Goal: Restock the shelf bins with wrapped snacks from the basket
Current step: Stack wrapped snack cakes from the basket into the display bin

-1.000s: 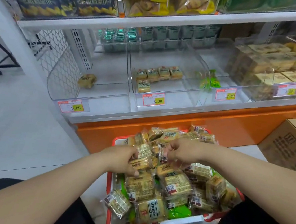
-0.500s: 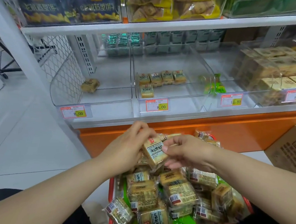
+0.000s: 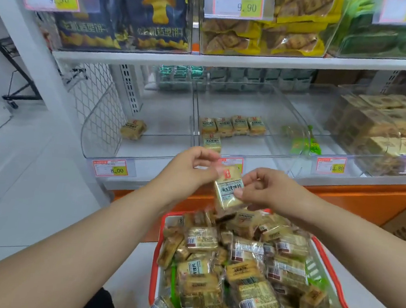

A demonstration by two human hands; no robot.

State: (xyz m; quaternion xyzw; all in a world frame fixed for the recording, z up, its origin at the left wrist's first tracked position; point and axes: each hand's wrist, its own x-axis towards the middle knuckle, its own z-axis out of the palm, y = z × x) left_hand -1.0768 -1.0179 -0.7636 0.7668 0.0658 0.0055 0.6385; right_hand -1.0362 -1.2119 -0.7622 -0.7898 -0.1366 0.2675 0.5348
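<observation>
Snack (image 3: pixel 228 189) held above the basket (image 3: pixel 321 252), below the middle bin (image 3: pixel 246 103).
Both hands pinch it: left hand (image 3: pixel 190 172) at its top edge, right hand (image 3: pixel 265 189) at its side. Likely light, crinkly, slippery film over a crushable cake; edges grip best. Long axis near upright, label facing the person.

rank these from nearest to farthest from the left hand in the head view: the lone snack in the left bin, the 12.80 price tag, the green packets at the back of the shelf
From the left hand:
1. Lone tan wrapped snack, left clear bin, up-left.
2. Green foil packets, shelf back, straight above.
3. Red-and-yellow 12.80 price tag, far right on the shelf edge.
</observation>
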